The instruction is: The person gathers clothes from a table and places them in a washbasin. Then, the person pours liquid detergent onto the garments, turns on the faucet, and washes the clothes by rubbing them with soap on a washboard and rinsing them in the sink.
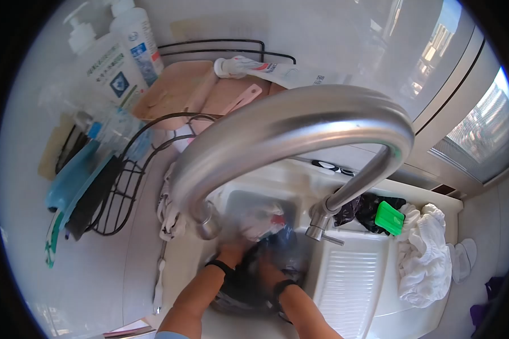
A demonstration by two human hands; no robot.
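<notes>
Both my hands are down in the white sink (178,277), hazy and blurred. My left hand (232,253) reaches into dark wet cloth (246,288) on the basin's left side. Close to it on the right, my right hand (267,272) touches the same dark cloth. The fingers of both hands are smeared or hidden, so their grip does not show. Beyond my hands lies a pale bundle with a red patch (264,222), its kind unclear. A steel faucet (300,113) arches over the basin, its spout above and left of my left hand.
A ribbed washboard (350,282) adjoins the basin on the right. Past it are a white cloth (427,257) and a green soap-like block (389,218). On the left, a wire rack (121,195) holds brushes; pump bottles (116,70) and a tube (288,72) stand at the back.
</notes>
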